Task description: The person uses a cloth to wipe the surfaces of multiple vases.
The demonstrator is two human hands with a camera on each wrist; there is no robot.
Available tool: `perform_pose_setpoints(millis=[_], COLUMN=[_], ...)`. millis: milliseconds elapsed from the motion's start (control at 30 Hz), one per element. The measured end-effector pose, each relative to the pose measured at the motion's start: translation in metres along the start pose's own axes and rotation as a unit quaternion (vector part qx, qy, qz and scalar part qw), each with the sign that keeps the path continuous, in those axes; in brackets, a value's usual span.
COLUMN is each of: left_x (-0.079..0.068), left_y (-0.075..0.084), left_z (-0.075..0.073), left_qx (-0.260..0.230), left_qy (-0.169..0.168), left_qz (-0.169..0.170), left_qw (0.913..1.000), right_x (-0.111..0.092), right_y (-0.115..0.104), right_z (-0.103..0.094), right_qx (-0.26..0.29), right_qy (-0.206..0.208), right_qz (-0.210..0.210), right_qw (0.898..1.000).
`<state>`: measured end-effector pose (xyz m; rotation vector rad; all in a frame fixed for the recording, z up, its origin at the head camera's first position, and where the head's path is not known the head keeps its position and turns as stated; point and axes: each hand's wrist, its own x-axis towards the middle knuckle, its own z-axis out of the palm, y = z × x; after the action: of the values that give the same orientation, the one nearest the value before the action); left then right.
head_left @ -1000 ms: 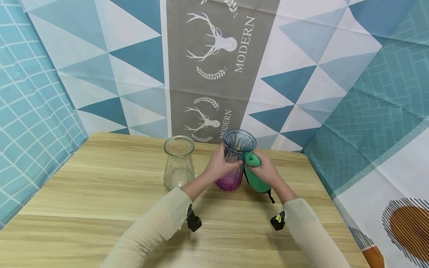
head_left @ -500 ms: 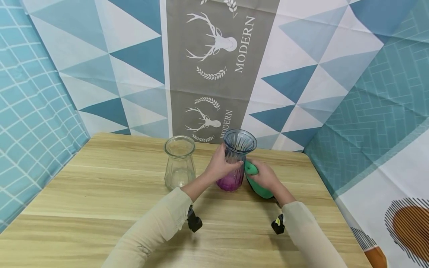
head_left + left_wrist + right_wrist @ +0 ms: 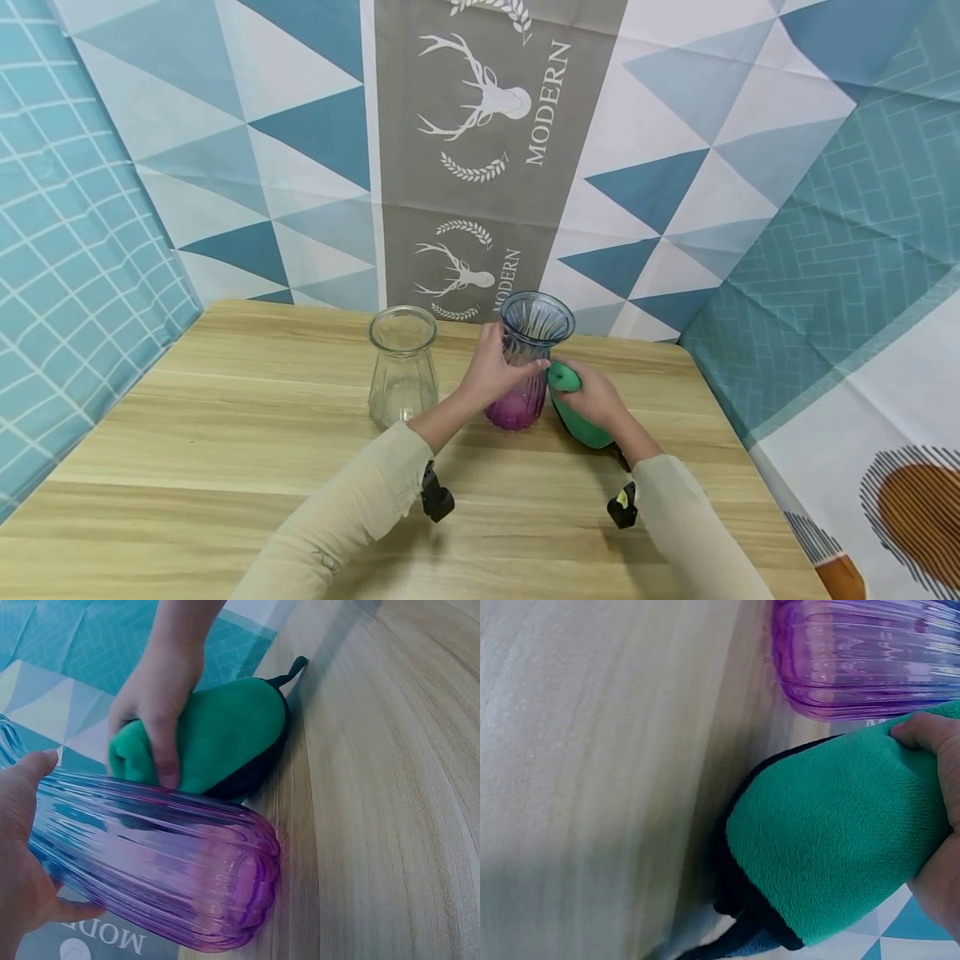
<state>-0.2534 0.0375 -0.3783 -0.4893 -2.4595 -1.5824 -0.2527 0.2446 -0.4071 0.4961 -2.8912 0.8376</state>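
A ribbed glass vase [image 3: 516,407], blue at the flared rim and purple at the base, stands upright near the back of the table. My left hand [image 3: 495,367] grips it around the neck, thumb toward the front. My right hand [image 3: 596,393] holds a folded green cloth [image 3: 583,427] against the vase's right side. In the right wrist view the cloth [image 3: 832,832] shows fuzzy green fabric with a black edge and a dark loop, its thumb pressing into it. The left wrist view has the cloth [image 3: 232,731] close along the purple vase [image 3: 165,862].
A clear glass vase [image 3: 402,375] stands just left of my left forearm. The wooden table [image 3: 225,450] ends at patterned fabric walls [image 3: 315,167] behind and on both sides. Black wrist cameras [image 3: 437,496] hang under both sleeves.
My right hand has shifted slightly down with the green cloth, and the cloth has turned so its loop is now mostly behind the wrist. The left hand and both vases stay put.
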Motion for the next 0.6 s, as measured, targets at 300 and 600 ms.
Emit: perform_pose_setpoints(millis=[300, 600], left_x=[0.0, -0.001], left_y=[0.001, 0.0], left_z=[0.0, 0.0], left_qx=[0.0, -0.008], left_qy=[0.001, 0.009], left_qz=[0.006, 0.016], left_qw=[1.0, 0.9998], right_x=[0.005, 0.012], right_y=[-0.014, -0.028], right_z=[-0.019, -0.037], right_qx=[0.087, 0.135], right_qy=[0.054, 0.134], right_qz=[-0.001, -0.021], right_qw=[0.995, 0.982])
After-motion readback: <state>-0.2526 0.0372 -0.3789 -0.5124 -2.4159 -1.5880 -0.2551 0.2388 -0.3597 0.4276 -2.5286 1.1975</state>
